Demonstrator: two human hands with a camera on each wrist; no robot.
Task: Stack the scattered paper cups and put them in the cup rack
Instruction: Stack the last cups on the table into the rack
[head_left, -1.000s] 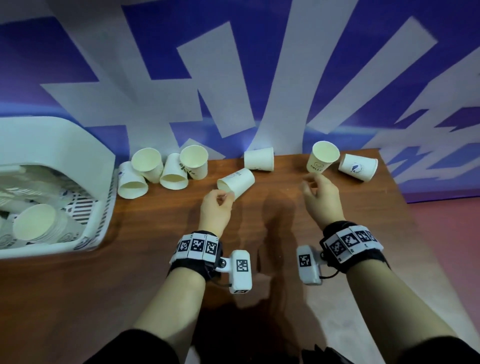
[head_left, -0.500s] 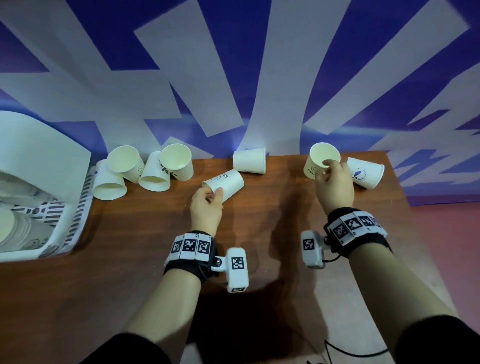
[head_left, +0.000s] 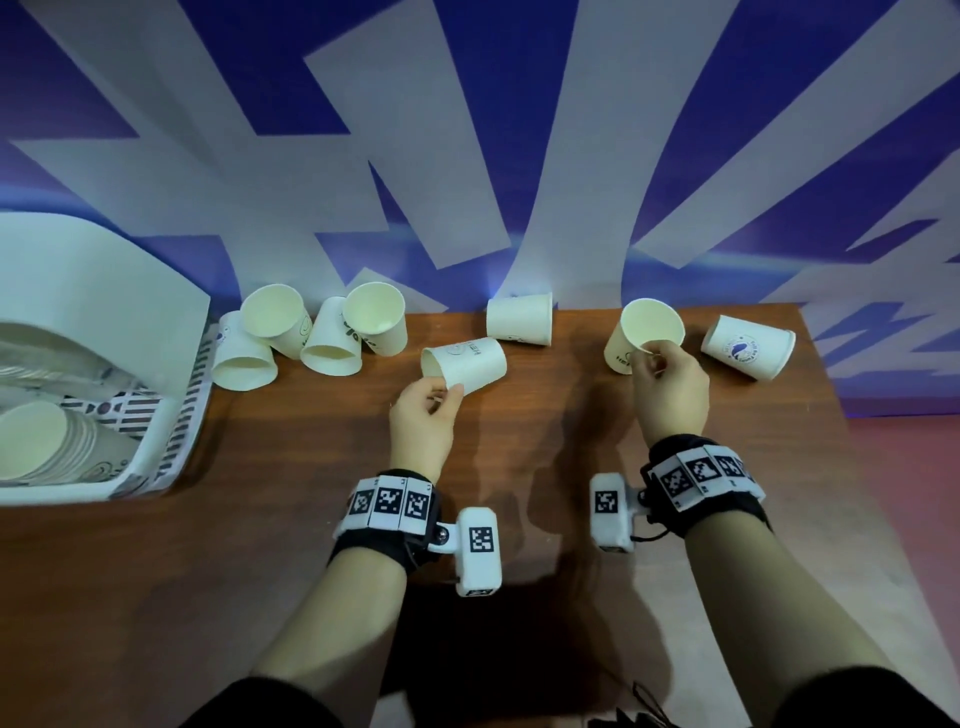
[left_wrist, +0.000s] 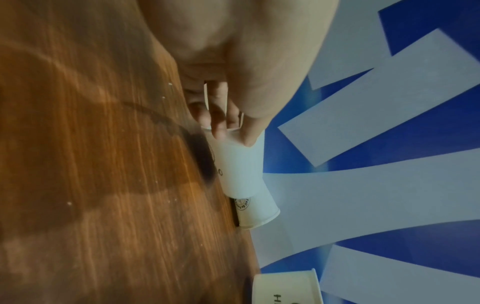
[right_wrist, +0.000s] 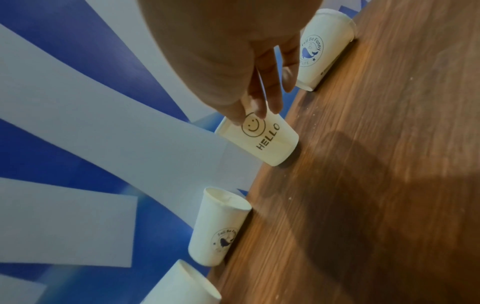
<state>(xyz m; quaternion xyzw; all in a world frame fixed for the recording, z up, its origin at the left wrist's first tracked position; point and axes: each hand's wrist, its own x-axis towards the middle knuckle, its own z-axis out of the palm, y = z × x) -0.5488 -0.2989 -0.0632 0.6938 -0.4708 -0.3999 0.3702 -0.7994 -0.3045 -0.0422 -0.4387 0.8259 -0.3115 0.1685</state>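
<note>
While both hands work over the grained brown wooden table (head_left: 519, 519), left hand (head_left: 423, 421) pinching the rim of a tapered white paper cup lying on its side (head_left: 465, 364), right hand (head_left: 670, 387) pinching the rim of a tilted cream smiley-face "HELLO" paper cup (head_left: 641, 335), white slotted plastic cup rack (head_left: 171, 415) far left holding nested cups.

Light is dim and cool, with a bluish cast over the patterned wall (head_left: 519, 130). Dark shadows of the arms pool on the tabletop (head_left: 156, 597) at the lower centre of the head view. Wide-angle distortion bends the wall stripes and the tabletop's edges toward the corners. Both wrist views are soft and slightly smeared, the wood grain streaked, the nearest skin out of focus.
</note>
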